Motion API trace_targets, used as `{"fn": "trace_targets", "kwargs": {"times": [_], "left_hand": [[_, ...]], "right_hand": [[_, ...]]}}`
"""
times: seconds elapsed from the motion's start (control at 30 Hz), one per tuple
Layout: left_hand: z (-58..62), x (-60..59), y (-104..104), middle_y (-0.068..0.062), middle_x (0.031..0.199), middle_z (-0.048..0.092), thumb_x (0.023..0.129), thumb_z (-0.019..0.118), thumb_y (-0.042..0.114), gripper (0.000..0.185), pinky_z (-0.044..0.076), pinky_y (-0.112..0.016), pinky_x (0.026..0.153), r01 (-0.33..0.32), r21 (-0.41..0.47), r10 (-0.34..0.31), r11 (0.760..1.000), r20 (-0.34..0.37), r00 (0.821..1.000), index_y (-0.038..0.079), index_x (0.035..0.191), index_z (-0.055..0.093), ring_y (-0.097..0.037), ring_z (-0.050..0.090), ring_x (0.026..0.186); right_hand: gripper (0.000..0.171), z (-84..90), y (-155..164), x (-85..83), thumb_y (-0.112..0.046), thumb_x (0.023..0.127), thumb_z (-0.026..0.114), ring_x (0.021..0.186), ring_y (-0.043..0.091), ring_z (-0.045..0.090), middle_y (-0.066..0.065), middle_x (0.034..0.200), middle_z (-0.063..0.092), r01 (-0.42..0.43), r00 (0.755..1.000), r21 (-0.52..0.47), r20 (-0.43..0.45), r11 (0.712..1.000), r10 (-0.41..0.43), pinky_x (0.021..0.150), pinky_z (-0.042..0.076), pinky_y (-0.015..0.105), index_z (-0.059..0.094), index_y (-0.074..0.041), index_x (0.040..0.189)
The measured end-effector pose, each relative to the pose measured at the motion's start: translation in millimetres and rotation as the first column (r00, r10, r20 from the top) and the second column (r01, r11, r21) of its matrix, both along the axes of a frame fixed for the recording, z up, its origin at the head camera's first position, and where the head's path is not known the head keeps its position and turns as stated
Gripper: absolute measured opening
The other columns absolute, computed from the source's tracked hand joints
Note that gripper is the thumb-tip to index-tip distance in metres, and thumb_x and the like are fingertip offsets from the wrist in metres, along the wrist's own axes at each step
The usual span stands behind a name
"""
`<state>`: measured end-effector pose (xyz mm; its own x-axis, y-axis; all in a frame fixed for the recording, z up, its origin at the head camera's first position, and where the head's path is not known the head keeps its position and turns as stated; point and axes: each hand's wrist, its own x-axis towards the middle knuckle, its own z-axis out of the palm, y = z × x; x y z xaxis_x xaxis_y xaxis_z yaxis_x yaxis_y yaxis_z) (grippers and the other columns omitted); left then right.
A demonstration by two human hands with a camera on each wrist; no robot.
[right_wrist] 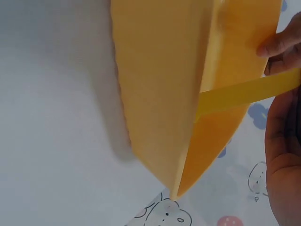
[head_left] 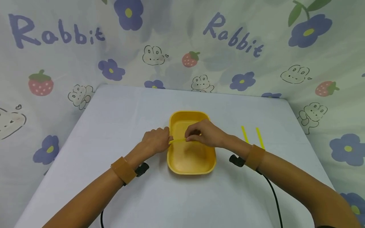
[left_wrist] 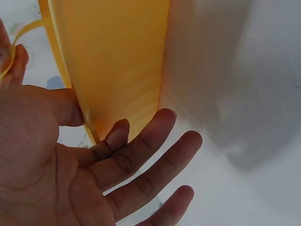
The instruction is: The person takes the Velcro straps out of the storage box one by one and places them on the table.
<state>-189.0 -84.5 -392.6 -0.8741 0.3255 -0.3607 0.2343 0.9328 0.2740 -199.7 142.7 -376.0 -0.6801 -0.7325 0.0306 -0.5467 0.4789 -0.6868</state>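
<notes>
A staged tabletop booth: rabbit-print cloth backdrop (head_left: 182, 47) surrounds a white table (head_left: 114, 126).

Tan wristbands (head_left: 123, 170), black cables (head_left: 274, 193)

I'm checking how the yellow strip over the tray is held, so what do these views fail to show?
- Head view: the right hand covers its end of the yellow strip, hiding the fingertip grip.
- Left wrist view: the left hand is cut by the frame edge; the strip shows only as a sliver.
- Right wrist view: the yellow tray is blurred and the hand mostly cut off.
</notes>
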Motion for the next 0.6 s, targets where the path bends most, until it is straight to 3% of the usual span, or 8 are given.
{"fn": "trace_targets", "kwargs": {"times": [0.23, 0.6], "left_hand": [[-0.6, -0.1, 0.8, -0.005, 0.069, 0.049, 0.100, 0.046, 0.026, 0.023, 0.036, -0.028, 0.050, -0.017, 0.021, 0.017, 1.000, 0.004, 1.000, 0.005, 0.094, 0.052, -0.019, 0.046, 0.055], [-1.6, 0.7, -0.4, -0.004, 0.067, 0.049, 0.099, 0.045, 0.025, 0.023, 0.035, -0.028, 0.049, 0.001, 0.032, 0.000, 0.999, -0.025, 1.000, 0.006, 0.088, 0.050, -0.019, 0.045, 0.054]], "right_hand": [[0.006, 7.0, 5.0, 0.0, -0.014, 0.090, 0.072, 0.079, 0.010, 0.067, -0.003, 0.089, 0.074, 0.181, 0.983, -0.129, 0.022, 0.975, -0.180, 0.072, 0.057, 0.024, 0.074, -0.011, 0.095], [0.011, 23.1, 25.7, -2.3, -0.017, 0.091, 0.072, 0.077, 0.018, 0.068, 0.006, 0.091, 0.074, 0.393, 0.918, -0.273, 0.070, 0.878, -0.390, 0.074, 0.059, 0.037, 0.075, -0.009, 0.098]]}}
